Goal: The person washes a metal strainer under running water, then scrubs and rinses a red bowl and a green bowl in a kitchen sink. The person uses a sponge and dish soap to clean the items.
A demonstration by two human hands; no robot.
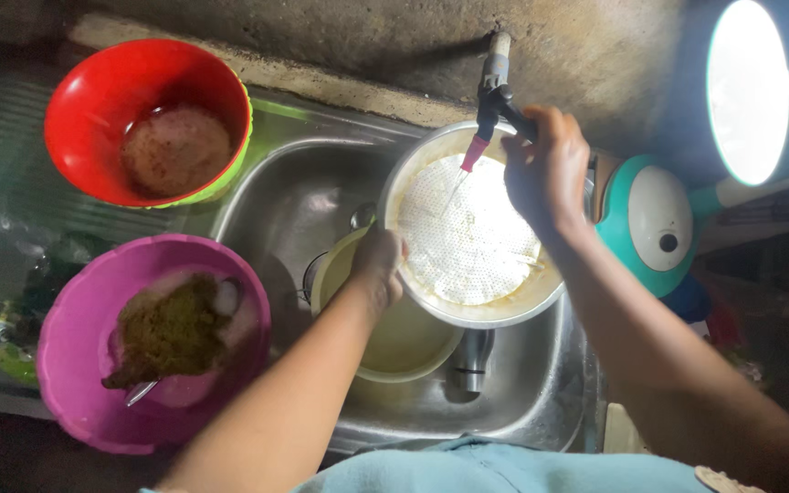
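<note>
Two hands at work over a steel sink (541, 402), seen from above in dim light. Left hand (378, 265) closed on the near rim of a round metal strainer pan (468, 242), fingers curled over the edge, holding it tilted above the basin. Perforated bottom of the pan bright and pale under the lamp. Right hand (548, 169) wrapped around the handle of the tap (495, 91), which comes out of the rough wall just behind the pan; a small red piece hangs at the spout, over the pan's far side. Whether water runs, hard to tell.

Under the pan, in the basin, a pale yellow bowl (404, 342), partly covered by the left wrist. Beside it, possibly a metal cup lying low in the sink, dark and unclear.

On the drainboard to the left: red bowl (111, 100) with brownish water and a round sponge-like lump inside; nearer, a pink bowl (75, 365) holding a dark green-brown scrubber, some suds, a spoon handle showing.

At right, a teal lamp (655, 224), lit head glaring at upper right.
</note>
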